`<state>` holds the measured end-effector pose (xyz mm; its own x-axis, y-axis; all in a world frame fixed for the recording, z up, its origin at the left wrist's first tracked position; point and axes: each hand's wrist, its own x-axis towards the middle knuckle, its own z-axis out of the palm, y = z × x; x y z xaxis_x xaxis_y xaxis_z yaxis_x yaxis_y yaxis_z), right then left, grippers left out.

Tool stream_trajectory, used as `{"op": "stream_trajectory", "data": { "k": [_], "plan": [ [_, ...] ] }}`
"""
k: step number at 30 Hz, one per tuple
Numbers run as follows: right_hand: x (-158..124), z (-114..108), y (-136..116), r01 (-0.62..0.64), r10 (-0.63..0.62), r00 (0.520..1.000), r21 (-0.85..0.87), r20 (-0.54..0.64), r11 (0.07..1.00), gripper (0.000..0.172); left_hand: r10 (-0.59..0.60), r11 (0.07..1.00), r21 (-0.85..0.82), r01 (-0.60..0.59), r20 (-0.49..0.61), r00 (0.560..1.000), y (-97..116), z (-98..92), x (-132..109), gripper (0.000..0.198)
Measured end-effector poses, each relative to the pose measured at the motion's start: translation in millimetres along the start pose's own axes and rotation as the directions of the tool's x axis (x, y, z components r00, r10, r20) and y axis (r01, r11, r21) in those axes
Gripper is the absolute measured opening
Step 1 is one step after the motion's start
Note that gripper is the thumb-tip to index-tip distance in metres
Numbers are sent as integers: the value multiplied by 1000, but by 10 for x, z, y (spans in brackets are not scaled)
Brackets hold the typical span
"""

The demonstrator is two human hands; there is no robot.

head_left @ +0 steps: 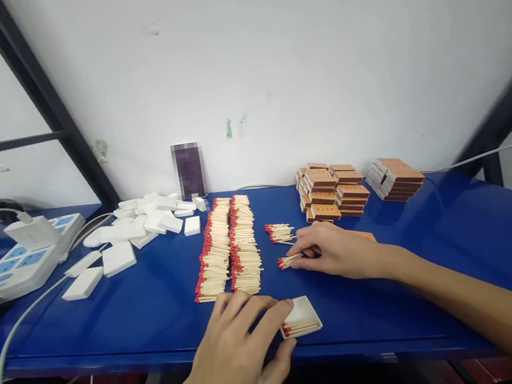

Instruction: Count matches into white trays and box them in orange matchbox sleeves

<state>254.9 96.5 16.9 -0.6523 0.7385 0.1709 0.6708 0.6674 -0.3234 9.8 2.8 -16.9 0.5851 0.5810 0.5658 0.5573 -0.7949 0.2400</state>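
Near the front edge of the blue table, my left hand grips the left end of a white matchbox tray between thumb and fingers. Several red-tipped matches lie along the tray's near side. Farther back and to the right, my right hand pinches a small bunch of matches, red heads pointing left. Just beyond those fingers lies another small pile of matches. Two long rows of matches run away from me, left of my right hand.
White matchbox trays are heaped at the back left, beside a power strip with cables. Orange matchboxes are stacked at the back right, near another stack. A pixelated dark rectangle stands against the wall.
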Motion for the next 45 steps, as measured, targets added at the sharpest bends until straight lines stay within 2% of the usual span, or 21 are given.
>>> {"op": "stream_trajectory", "data": {
  "k": [4,12,17,23,28,37,42,45],
  "plan": [
    [-3,-24,-64,44,-44,999,6,31,999,34,-25,1000,4,25,-11,1000,-14,9,-11,31],
    [-18,43,-37,83,-83,996,16,-19,996,36,-76,997,16,77,-58,995,-21,30,-15,30],
    [-55,-35,-146,73,-71,997,93,-23,993,30,-130,991,20,133,-105,986,-39,56,-9,37],
    [-146,-33,-392,170,-188,976,158,109,973,23,-177,984,-39,174,-83,981,-36,73,-33,48],
    [-140,24,-450,189,-212,962,139,170,972,19,-138,989,-51,136,-32,990,-17,39,-16,32],
    [-151,-16,-460,119,-167,965,230,202,966,19,-122,990,-77,119,-24,992,-21,39,-25,25],
    [-161,-39,-434,35,-76,981,225,176,974,11,-109,993,-57,107,-33,994,-21,36,-26,23],
    [-157,-33,-409,48,-94,980,252,177,967,13,-97,994,-47,96,-13,995,-17,30,-9,26]
  ]
}}
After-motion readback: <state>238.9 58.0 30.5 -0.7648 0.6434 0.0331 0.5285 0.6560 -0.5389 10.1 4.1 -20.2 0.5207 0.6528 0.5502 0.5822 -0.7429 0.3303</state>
